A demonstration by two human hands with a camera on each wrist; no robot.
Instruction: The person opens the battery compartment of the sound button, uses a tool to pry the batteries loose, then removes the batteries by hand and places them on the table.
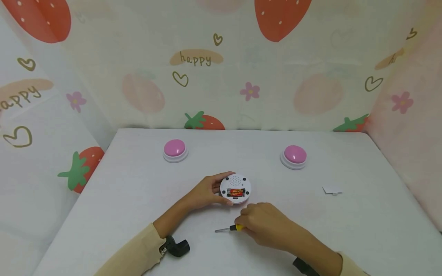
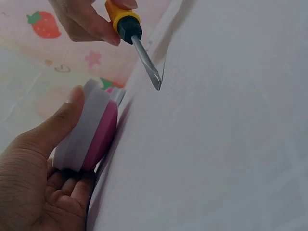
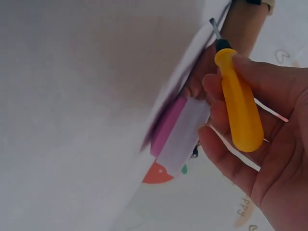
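Note:
My left hand [image 1: 207, 193] grips a round white and pink push button [image 1: 236, 182] by its edge, thumb on the near side. Its white underside faces up, showing speaker holes, dark feet and an uncovered compartment with red and black batteries [image 1: 236, 193]. In the left wrist view the pink dome [image 2: 103, 137] points down at the table. My right hand [image 1: 266, 224] holds a flat-blade screwdriver [image 3: 240, 106] by its yellow handle, between thumb and fingers. The metal blade points left, close over the table and nearer me than the button.
Two more pink-domed push buttons stand upright farther back, one at the left [image 1: 175, 150] and one at the right [image 1: 294, 156]. A small white battery cover [image 1: 332, 190] lies on the white table [image 1: 145, 176] at the right. Strawberry-printed cloth [image 1: 248, 69] hangs behind the table.

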